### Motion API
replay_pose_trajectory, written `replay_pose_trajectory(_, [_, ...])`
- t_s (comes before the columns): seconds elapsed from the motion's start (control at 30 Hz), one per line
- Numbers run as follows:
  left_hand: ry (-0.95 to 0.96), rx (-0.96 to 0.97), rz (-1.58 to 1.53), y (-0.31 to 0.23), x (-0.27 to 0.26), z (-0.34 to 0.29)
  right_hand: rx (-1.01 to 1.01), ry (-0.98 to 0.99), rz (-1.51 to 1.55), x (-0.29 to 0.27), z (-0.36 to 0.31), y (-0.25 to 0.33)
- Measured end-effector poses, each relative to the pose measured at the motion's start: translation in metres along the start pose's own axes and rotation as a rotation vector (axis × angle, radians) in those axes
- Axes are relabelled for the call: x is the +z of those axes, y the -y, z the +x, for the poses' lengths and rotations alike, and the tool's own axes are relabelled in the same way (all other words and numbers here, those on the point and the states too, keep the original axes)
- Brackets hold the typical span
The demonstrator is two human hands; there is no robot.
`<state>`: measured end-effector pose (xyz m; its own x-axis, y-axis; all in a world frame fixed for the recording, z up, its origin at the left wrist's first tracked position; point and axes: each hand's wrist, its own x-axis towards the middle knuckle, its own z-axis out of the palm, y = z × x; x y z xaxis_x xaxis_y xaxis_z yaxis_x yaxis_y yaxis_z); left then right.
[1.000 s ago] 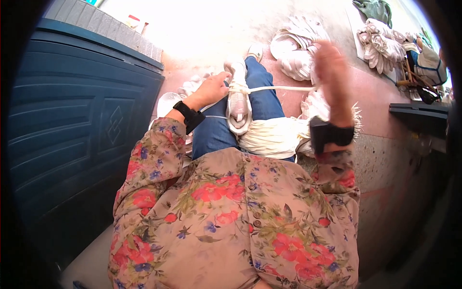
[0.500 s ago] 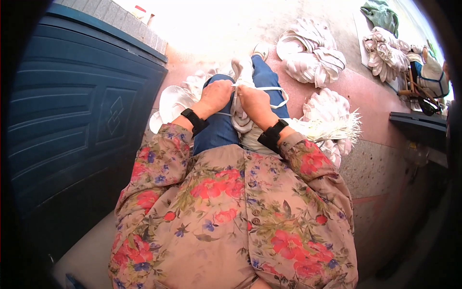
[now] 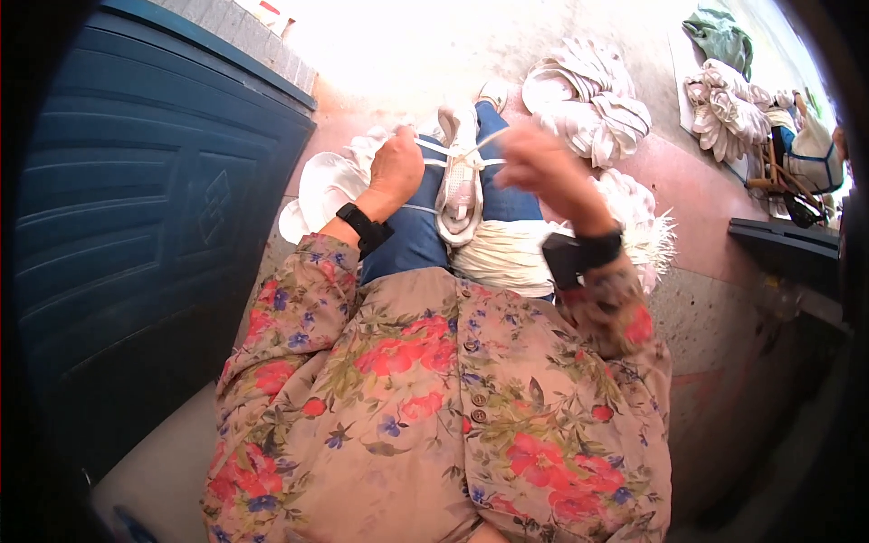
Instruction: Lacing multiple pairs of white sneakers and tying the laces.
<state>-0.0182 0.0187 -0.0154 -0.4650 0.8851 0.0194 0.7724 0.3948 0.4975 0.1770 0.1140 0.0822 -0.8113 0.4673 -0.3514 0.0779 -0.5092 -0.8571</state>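
Note:
A white bundle of cotton strands [image 3: 460, 185] lies lengthwise on my blue-trousered lap [image 3: 412, 240]. A thin white cord [image 3: 433, 147] crosses it and runs between both hands. My left hand [image 3: 396, 167] grips one end of the cord at the bundle's left side. My right hand [image 3: 541, 163], slightly blurred, is raised to the right of the bundle and pinches the other end. More white strands [image 3: 507, 253] rest on my lap under the right wrist. Each wrist wears a black band.
A dark blue panelled door [image 3: 136, 226] fills the left. White bundles lie in a heap [image 3: 588, 104] ahead on the reddish floor, with another fringed one [image 3: 638, 217] at my right. More bundles and a green cloth [image 3: 720, 36] sit far right near a dark ledge [image 3: 787, 244].
A second ago my right hand was raised high pulling the cord; then both hands met on the bundle. Now they have drawn apart again, the right hand lifting rightward with the cord.

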Motion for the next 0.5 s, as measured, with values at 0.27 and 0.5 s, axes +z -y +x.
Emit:
replay_pose_trajectory(0.27, [0.089,0.059,-0.155,-0.003,0.027,0.006,-1.052,0.298,0.639,-0.039,-0.118,0.082])
replay_pose_trajectory(0.5, [0.356,0.132,-0.291,-0.013,0.01,0.019,-1.078,0.187,0.625,-0.049,-0.125,0.067])
